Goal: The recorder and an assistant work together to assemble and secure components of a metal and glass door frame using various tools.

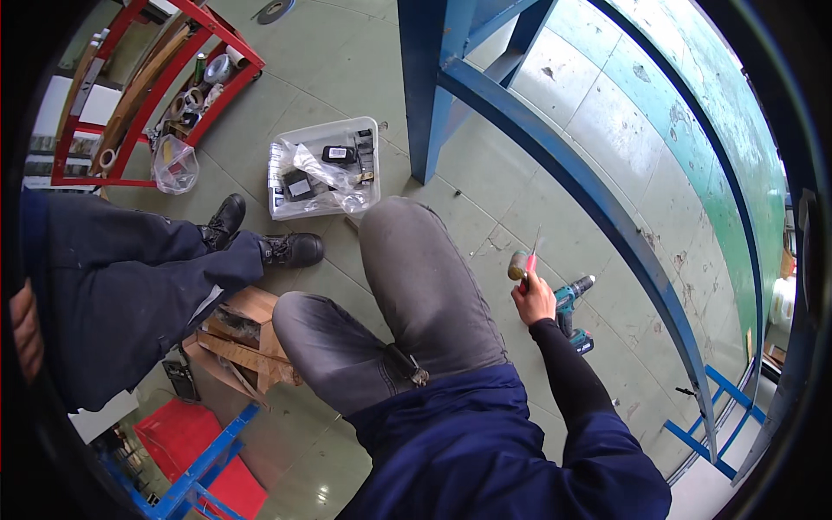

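Spreading beneath everything, the pale green tiled floor carries all the larger things. Standing on it, a blue steel frame rises ahead, and one long curved-looking beam sweeps down the right side. Next in size come the person's own bent legs in grey trousers, below which a dark blue top fills the lower edge. To the left, a co-worker's dark trousers and black shoes reach in, with that co-worker's hand at the far left rim. Beyond them is a red cart loaded with long strips, tape rolls and a bottle, and a clear bag hangs at its near end. A red panel lies at lower left, behind a blue bar. Between the co-worker and the grey knees sits an open brown box. Past the knees, a clear plastic tub holds black packages and crumpled plastic. Just beside the person's right hand, a teal and black drill lies on the floor. That hand's fingers are curled round the red handle of a screwdriver, held above the floor with its thin shaft pointing away. Against the handle is a short brownish cylinder, its kind unclear. The left hand is out of sight, so its state cannot be told.
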Demonstrator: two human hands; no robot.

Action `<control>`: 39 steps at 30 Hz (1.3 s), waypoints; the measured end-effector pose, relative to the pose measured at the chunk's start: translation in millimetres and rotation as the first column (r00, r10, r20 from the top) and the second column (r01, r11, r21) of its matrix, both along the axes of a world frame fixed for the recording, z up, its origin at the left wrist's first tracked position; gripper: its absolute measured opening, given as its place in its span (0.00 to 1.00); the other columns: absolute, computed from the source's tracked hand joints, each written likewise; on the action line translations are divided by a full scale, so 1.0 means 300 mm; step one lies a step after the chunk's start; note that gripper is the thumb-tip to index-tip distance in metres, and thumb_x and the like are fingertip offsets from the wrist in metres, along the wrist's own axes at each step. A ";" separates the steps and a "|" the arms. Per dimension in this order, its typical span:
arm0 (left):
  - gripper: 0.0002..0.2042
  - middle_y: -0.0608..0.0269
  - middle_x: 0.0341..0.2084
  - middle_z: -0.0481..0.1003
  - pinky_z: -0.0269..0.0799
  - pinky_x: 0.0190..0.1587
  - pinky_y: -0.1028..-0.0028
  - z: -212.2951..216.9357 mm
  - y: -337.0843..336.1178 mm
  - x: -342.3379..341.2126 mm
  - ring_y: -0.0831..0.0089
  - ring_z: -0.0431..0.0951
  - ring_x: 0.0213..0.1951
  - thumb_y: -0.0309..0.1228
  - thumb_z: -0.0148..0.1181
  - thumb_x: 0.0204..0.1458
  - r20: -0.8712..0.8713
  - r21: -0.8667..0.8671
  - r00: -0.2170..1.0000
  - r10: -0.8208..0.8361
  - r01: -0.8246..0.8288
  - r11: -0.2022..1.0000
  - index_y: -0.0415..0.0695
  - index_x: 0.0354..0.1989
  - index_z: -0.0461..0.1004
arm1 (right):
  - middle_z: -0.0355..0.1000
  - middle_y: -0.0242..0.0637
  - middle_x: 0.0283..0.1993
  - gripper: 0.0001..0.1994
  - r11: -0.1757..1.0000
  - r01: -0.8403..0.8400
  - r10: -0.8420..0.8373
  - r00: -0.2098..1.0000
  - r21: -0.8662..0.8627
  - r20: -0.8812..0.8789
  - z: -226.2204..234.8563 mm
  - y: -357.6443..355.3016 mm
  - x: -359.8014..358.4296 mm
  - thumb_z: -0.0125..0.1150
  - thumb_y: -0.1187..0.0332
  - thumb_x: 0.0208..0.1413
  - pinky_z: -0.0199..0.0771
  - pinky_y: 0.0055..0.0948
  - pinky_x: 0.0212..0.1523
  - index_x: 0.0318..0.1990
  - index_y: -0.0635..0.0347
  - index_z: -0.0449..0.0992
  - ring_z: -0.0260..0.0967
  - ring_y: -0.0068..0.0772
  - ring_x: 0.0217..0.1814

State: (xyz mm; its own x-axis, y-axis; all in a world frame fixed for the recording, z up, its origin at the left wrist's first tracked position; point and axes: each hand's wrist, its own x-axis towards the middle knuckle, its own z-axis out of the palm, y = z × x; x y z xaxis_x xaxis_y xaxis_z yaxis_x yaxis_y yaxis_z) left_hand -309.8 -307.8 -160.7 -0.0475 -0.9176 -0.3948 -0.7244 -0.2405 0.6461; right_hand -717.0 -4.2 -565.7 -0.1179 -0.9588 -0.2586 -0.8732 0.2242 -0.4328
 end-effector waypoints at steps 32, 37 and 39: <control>0.32 0.56 0.31 0.79 0.71 0.38 0.72 0.668 0.572 0.548 0.72 0.75 0.32 0.54 0.37 0.66 0.226 -0.361 0.850 0.475 -0.380 0.852 0.35 0.42 0.78 | 0.77 0.43 0.35 0.36 0.589 -0.393 0.573 -0.414 -0.706 0.708 1.428 -0.547 1.426 0.56 0.76 0.56 0.76 0.25 0.37 0.71 0.64 0.48 0.76 0.26 0.34; 0.31 0.59 0.24 0.76 0.67 0.28 0.74 0.651 0.615 0.567 0.74 0.71 0.23 0.52 0.36 0.67 0.285 -0.480 0.872 0.397 -0.229 0.847 0.35 0.38 0.78 | 0.78 0.46 0.36 0.39 0.555 -0.542 0.506 -0.383 -0.632 0.773 1.513 -0.520 1.505 0.49 0.76 0.59 0.79 0.28 0.32 0.73 0.62 0.32 0.76 0.32 0.27; 0.31 0.63 0.18 0.72 0.62 0.19 0.75 0.664 0.605 0.554 0.75 0.66 0.15 0.51 0.34 0.67 0.236 -0.378 0.868 0.437 -0.332 0.864 0.35 0.33 0.77 | 0.78 0.46 0.36 0.40 0.556 -0.557 0.473 -0.398 -0.617 0.786 1.534 -0.523 1.528 0.49 0.76 0.59 0.79 0.28 0.32 0.73 0.61 0.31 0.76 0.33 0.27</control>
